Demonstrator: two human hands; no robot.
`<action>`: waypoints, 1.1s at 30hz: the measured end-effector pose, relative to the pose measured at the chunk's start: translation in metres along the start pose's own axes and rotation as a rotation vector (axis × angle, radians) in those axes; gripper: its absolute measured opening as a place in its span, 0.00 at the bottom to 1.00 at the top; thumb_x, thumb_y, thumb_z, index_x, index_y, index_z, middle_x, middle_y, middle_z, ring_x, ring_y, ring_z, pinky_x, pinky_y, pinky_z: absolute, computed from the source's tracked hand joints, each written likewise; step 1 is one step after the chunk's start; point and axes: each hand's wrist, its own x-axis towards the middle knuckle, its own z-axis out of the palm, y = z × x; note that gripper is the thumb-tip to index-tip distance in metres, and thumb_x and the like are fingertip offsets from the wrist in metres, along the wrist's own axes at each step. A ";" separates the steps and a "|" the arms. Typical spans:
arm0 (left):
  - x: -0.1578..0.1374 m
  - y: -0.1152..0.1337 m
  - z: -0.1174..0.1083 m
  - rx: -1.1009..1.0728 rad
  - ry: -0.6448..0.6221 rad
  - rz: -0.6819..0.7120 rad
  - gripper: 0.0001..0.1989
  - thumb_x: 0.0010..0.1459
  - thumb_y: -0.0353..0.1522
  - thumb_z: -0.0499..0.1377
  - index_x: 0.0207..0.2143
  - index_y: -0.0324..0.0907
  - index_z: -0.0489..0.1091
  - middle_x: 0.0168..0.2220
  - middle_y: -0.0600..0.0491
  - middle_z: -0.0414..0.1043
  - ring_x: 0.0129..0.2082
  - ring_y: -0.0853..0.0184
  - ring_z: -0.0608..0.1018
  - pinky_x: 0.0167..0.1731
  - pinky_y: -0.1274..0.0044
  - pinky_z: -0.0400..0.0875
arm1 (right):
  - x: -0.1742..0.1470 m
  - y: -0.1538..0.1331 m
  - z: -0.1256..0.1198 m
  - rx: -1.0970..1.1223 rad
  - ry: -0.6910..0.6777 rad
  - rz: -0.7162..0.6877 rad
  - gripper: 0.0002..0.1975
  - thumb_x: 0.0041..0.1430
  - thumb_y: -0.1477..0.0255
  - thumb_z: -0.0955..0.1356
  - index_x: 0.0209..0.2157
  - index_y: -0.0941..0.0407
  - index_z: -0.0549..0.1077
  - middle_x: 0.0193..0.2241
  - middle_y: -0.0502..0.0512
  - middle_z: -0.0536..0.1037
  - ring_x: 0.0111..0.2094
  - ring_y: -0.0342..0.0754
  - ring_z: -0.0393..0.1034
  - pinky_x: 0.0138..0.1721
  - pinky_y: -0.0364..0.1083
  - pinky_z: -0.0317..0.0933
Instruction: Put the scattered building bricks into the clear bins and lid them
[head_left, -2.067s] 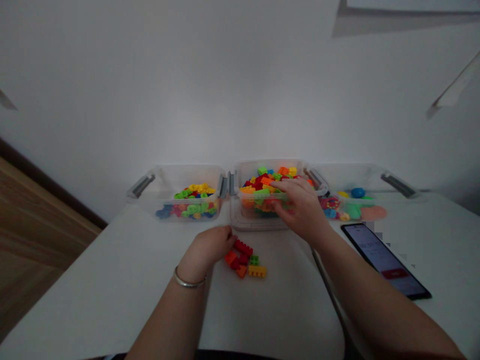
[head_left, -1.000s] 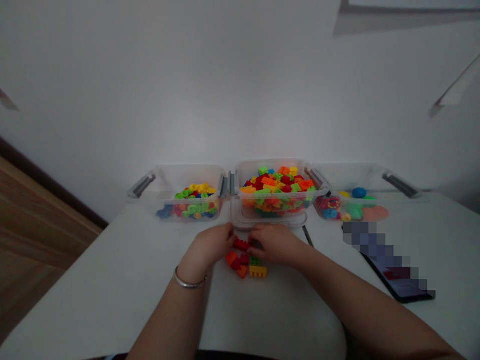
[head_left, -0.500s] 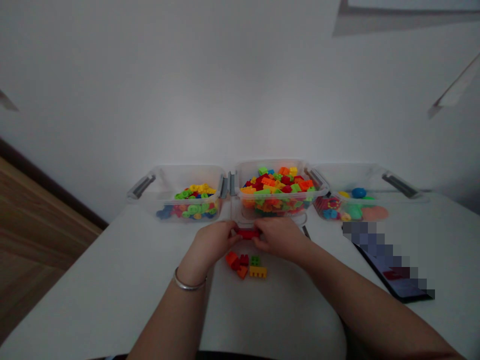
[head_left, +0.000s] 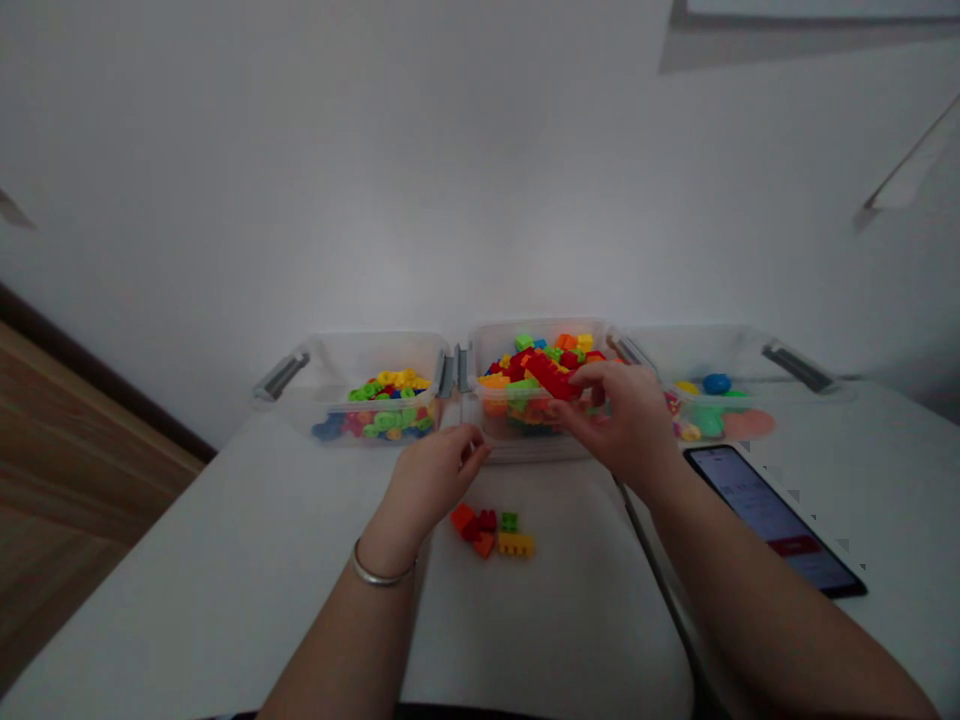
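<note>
A long red building block (head_left: 550, 376) is pinched between the thumb and fingers of my right hand (head_left: 631, 425). It is tilted, in front of the middle clear bin (head_left: 529, 450) and overlapping the blocks (head_left: 517, 366) inside. My left hand (head_left: 439, 478) rests low over the table, its fingers curled in towards the thumb, with nothing visible in them. Just below and between my hands lies a small group of blocks: orange and red ones (head_left: 466, 522), a green one (head_left: 510, 522) and a yellow one (head_left: 516, 545).
On the left stands a clear bin of ring-shaped pieces (head_left: 390, 420); on the right, another bin (head_left: 750, 345) holds mixed pieces. A phone (head_left: 780, 520) lies on the white table (head_left: 225, 560) beside my right forearm. The wall rises directly behind the bins.
Both hands held the red block low over the table before. My left hand has let go, while my right hand has lifted it up and right to the middle bin.
</note>
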 end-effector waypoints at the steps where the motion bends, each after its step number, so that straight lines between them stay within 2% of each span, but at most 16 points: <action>1: 0.000 0.000 0.000 0.010 -0.003 0.004 0.13 0.66 0.40 0.51 0.39 0.44 0.72 0.37 0.52 0.78 0.37 0.65 0.78 0.30 0.78 0.63 | 0.000 0.003 0.003 -0.014 -0.001 0.012 0.11 0.58 0.61 0.69 0.34 0.55 0.73 0.28 0.53 0.77 0.30 0.50 0.70 0.37 0.50 0.58; 5: 0.001 0.000 0.000 0.040 -0.004 0.007 0.14 0.67 0.40 0.50 0.39 0.44 0.72 0.37 0.51 0.78 0.37 0.64 0.78 0.31 0.77 0.64 | -0.002 0.011 0.013 -0.064 -0.032 0.025 0.10 0.61 0.62 0.67 0.37 0.54 0.75 0.31 0.54 0.79 0.37 0.54 0.71 0.45 0.53 0.56; 9: 0.001 0.000 0.000 0.059 -0.023 -0.004 0.14 0.67 0.40 0.50 0.39 0.44 0.73 0.37 0.51 0.78 0.37 0.65 0.78 0.31 0.78 0.64 | -0.004 0.011 0.017 -0.087 -0.063 -0.031 0.12 0.64 0.64 0.65 0.45 0.51 0.76 0.40 0.54 0.81 0.44 0.54 0.70 0.54 0.56 0.53; 13: 0.001 0.001 0.000 0.059 -0.033 -0.009 0.14 0.66 0.40 0.50 0.39 0.45 0.73 0.38 0.51 0.79 0.37 0.65 0.79 0.31 0.78 0.64 | -0.003 0.009 0.021 -0.063 -0.203 -0.127 0.18 0.63 0.63 0.66 0.53 0.51 0.72 0.50 0.55 0.79 0.51 0.55 0.68 0.63 0.62 0.44; 16: 0.001 0.001 0.001 0.069 -0.031 -0.001 0.14 0.66 0.40 0.50 0.38 0.44 0.73 0.38 0.51 0.79 0.37 0.64 0.79 0.30 0.77 0.63 | -0.002 0.008 0.021 -0.080 -0.301 -0.156 0.22 0.63 0.62 0.66 0.57 0.53 0.69 0.56 0.56 0.74 0.57 0.58 0.64 0.64 0.66 0.42; 20: 0.002 0.000 0.001 0.077 -0.046 -0.003 0.14 0.66 0.40 0.50 0.39 0.45 0.73 0.39 0.51 0.79 0.37 0.64 0.79 0.31 0.78 0.64 | -0.001 0.009 0.019 -0.079 -0.333 -0.169 0.25 0.62 0.63 0.66 0.59 0.53 0.67 0.59 0.58 0.72 0.60 0.59 0.61 0.63 0.67 0.45; 24: 0.002 -0.001 0.001 0.080 -0.064 -0.023 0.14 0.66 0.40 0.50 0.40 0.45 0.73 0.38 0.50 0.79 0.37 0.64 0.79 0.31 0.78 0.65 | 0.001 0.008 0.015 0.016 -0.233 -0.147 0.23 0.61 0.67 0.66 0.57 0.55 0.69 0.55 0.61 0.74 0.57 0.57 0.65 0.60 0.62 0.53; 26: 0.002 -0.003 0.002 0.090 -0.068 -0.029 0.14 0.66 0.40 0.50 0.40 0.45 0.74 0.38 0.50 0.79 0.37 0.63 0.80 0.31 0.77 0.66 | 0.000 0.004 0.010 0.070 -0.148 -0.128 0.17 0.61 0.68 0.66 0.51 0.55 0.72 0.49 0.60 0.78 0.52 0.56 0.69 0.56 0.58 0.58; 29: 0.003 -0.005 0.005 0.112 -0.085 -0.038 0.13 0.65 0.38 0.50 0.41 0.46 0.74 0.39 0.49 0.79 0.39 0.62 0.80 0.33 0.77 0.67 | -0.001 -0.008 0.001 0.121 -0.099 -0.164 0.08 0.61 0.70 0.66 0.40 0.53 0.77 0.40 0.55 0.81 0.44 0.53 0.72 0.51 0.55 0.59; 31: 0.003 -0.008 0.009 0.128 -0.093 -0.033 0.13 0.65 0.35 0.50 0.41 0.46 0.74 0.40 0.49 0.79 0.40 0.62 0.80 0.34 0.77 0.68 | -0.003 -0.016 -0.002 0.140 -0.152 -0.201 0.07 0.62 0.70 0.67 0.35 0.53 0.77 0.37 0.53 0.82 0.41 0.51 0.72 0.49 0.53 0.59; 33: 0.004 -0.011 0.012 0.141 -0.105 -0.028 0.12 0.64 0.34 0.50 0.40 0.45 0.74 0.41 0.49 0.79 0.40 0.61 0.80 0.35 0.76 0.69 | -0.004 -0.021 -0.003 0.161 -0.309 -0.221 0.07 0.62 0.70 0.67 0.36 0.53 0.78 0.36 0.52 0.82 0.40 0.50 0.73 0.46 0.50 0.60</action>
